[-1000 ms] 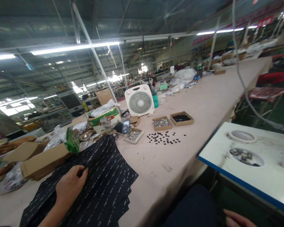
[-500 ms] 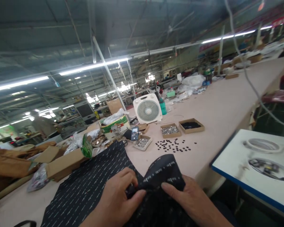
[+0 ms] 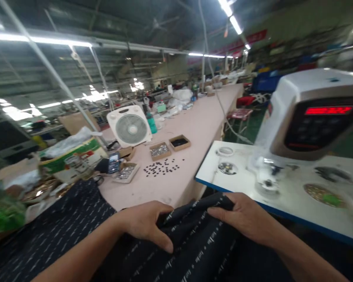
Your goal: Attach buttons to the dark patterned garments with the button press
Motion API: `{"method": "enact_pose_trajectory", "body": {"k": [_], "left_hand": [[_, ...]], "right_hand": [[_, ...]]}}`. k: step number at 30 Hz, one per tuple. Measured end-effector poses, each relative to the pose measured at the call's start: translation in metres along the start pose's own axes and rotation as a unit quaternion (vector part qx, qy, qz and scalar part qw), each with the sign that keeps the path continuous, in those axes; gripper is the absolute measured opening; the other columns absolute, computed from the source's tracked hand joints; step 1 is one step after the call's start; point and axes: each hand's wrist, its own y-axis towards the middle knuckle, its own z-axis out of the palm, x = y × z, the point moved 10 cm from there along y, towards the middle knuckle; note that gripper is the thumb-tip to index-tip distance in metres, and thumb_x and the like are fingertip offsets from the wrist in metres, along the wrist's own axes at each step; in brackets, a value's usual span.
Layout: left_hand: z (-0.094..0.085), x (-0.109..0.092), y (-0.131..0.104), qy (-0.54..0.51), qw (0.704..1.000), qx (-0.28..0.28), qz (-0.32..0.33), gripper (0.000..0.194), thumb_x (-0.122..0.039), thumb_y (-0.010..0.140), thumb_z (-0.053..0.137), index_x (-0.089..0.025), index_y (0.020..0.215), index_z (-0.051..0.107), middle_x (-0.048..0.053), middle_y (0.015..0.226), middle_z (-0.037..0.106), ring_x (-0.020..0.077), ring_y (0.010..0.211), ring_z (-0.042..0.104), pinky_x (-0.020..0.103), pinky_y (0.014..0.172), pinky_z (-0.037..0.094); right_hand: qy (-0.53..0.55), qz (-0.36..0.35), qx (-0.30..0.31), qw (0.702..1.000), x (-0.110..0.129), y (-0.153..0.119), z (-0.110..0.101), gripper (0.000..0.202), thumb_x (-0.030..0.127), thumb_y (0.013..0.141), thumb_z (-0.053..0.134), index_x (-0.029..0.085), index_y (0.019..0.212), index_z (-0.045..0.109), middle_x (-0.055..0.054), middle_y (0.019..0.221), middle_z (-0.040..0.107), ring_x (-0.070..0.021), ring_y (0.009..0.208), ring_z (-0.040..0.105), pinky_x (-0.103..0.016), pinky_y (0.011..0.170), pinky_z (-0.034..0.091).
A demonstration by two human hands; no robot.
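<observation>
Dark printed fabric (image 3: 197, 246) with rows of small white lettering hangs between my two hands in the lower middle. My left hand (image 3: 145, 223) grips its left side, fingers curled behind it and thumb lying in front. At the upper right edge, my right hand (image 3: 241, 215) pinches the fabric, thumb on the near face and fingers hidden behind. More of the same patterned dark cloth (image 3: 76, 207) spreads over the table to the left; whether it is one piece with the held fabric I cannot tell.
Ahead on the table (image 3: 194, 137) stand a white fan (image 3: 131, 127), a box of metal pieces (image 3: 159, 150), a box of black pieces (image 3: 180, 142), scattered small black discs (image 3: 161, 168) and a phone (image 3: 113, 162). At right, a machine (image 3: 314, 113) with a red display stands over a white worktop (image 3: 241, 186).
My view has swung right, bringing the machine into sight. My right hand has moved with the fabric toward the white worktop, and the fabric is spread wider between my hands.
</observation>
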Motion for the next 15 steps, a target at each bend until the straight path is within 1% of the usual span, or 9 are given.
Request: {"method": "enact_pose_trajectory", "body": {"k": [3, 5, 6, 7, 9, 10, 12, 13, 15], "left_hand": [[0.000, 0.006, 0.014, 0.055, 0.998, 0.027, -0.008, 0.032, -0.037, 0.072, 0.078, -0.020, 0.099, 0.071, -0.005, 0.089, 0.071, 0.0160, 0.082, 0.062, 0.020, 0.068, 0.046], [0.000, 0.004, 0.021, 0.090, 0.996, 0.021, -0.002, 0.021, -0.032, 0.077, 0.071, -0.020, 0.094, 0.069, -0.006, 0.084, 0.068, 0.0142, 0.078, 0.059, 0.019, 0.066, 0.043], [-0.001, 0.001, 0.025, 0.108, 0.994, 0.012, 0.005, 0.017, -0.030, 0.079, 0.067, -0.020, 0.093, 0.069, -0.006, 0.083, 0.067, 0.0138, 0.077, 0.059, 0.019, 0.066, 0.043], [-0.001, -0.004, 0.028, 0.122, 0.992, 0.003, 0.014, 0.015, -0.029, 0.082, 0.064, -0.019, 0.092, 0.068, -0.005, 0.083, 0.067, 0.0136, 0.077, 0.058, 0.020, 0.067, 0.043], [-0.002, -0.013, 0.034, 0.143, 0.989, -0.011, 0.028, 0.014, -0.028, 0.085, 0.059, -0.019, 0.092, 0.067, -0.004, 0.084, 0.066, 0.0136, 0.076, 0.058, 0.020, 0.067, 0.042], [-0.002, -0.017, 0.036, 0.146, 0.988, -0.017, 0.035, 0.015, -0.028, 0.086, 0.057, -0.018, 0.092, 0.067, -0.004, 0.083, 0.066, 0.0139, 0.075, 0.058, 0.021, 0.067, 0.042], [-0.004, -0.028, 0.039, 0.142, 0.987, -0.033, 0.061, 0.015, -0.028, 0.087, 0.056, -0.019, 0.095, 0.065, -0.003, 0.088, 0.067, 0.0156, 0.080, 0.060, 0.022, 0.073, 0.045], [-0.005, -0.035, 0.040, 0.139, 0.986, -0.044, 0.081, 0.016, -0.027, 0.088, 0.056, -0.019, 0.099, 0.065, -0.002, 0.094, 0.069, 0.0171, 0.088, 0.061, 0.024, 0.080, 0.046], [-0.006, -0.046, 0.039, 0.140, 0.981, -0.063, 0.117, 0.020, -0.025, 0.089, 0.055, -0.021, 0.107, 0.064, 0.000, 0.109, 0.069, 0.0195, 0.103, 0.060, 0.027, 0.095, 0.044]], "right_hand": [[-0.068, 0.022, -0.038, 0.997, -0.022, -0.019, -0.014, 0.029, 0.041, 0.094, 0.058, 0.019, 0.089, 0.077, 0.000, 0.090, 0.077, -0.0228, 0.085, 0.072, -0.029, 0.077, 0.056], [-0.154, 0.015, -0.103, 0.983, -0.023, -0.030, -0.027, 0.024, 0.039, 0.091, 0.062, 0.021, 0.098, 0.077, -0.002, 0.096, 0.077, -0.0249, 0.090, 0.071, -0.034, 0.085, 0.055], [-0.209, -0.003, -0.157, 0.965, -0.016, -0.036, -0.035, 0.027, 0.037, 0.089, 0.064, 0.021, 0.109, 0.075, -0.004, 0.106, 0.076, -0.0278, 0.099, 0.070, -0.039, 0.093, 0.054], [-0.265, -0.031, -0.212, 0.940, -0.003, -0.042, -0.042, 0.037, 0.036, 0.087, 0.068, 0.022, 0.121, 0.070, -0.007, 0.120, 0.072, -0.0312, 0.111, 0.066, -0.045, 0.101, 0.049], [-0.358, -0.104, -0.277, 0.885, 0.032, -0.051, -0.039, 0.063, 0.034, 0.083, 0.073, 0.021, 0.142, 0.054, -0.012, 0.147, 0.055, -0.0357, 0.136, 0.048, -0.054, 0.115, 0.034], [-0.387, -0.138, -0.272, 0.870, 0.046, -0.049, -0.030, 0.072, 0.034, 0.083, 0.074, 0.021, 0.148, 0.047, -0.013, 0.154, 0.046, -0.0358, 0.143, 0.039, -0.055, 0.119, 0.028], [-0.408, -0.184, -0.201, 0.871, 0.063, -0.036, -0.004, 0.079, 0.040, 0.083, 0.076, 0.020, 0.151, 0.041, -0.013, 0.158, 0.042, -0.0343, 0.147, 0.034, -0.052, 0.122, 0.023], [-0.404, -0.191, -0.154, 0.881, 0.064, -0.027, 0.009, 0.082, 0.043, 0.082, 0.078, 0.019, 0.151, 0.041, -0.014, 0.154, 0.047, -0.0339, 0.144, 0.039, -0.051, 0.120, 0.025], [-0.376, -0.164, -0.070, 0.909, 0.053, -0.007, 0.027, 0.076, 0.045, 0.079, 0.080, 0.019, 0.144, 0.049, -0.013, 0.138, 0.062, -0.0318, 0.128, 0.056, -0.046, 0.110, 0.038]]}}
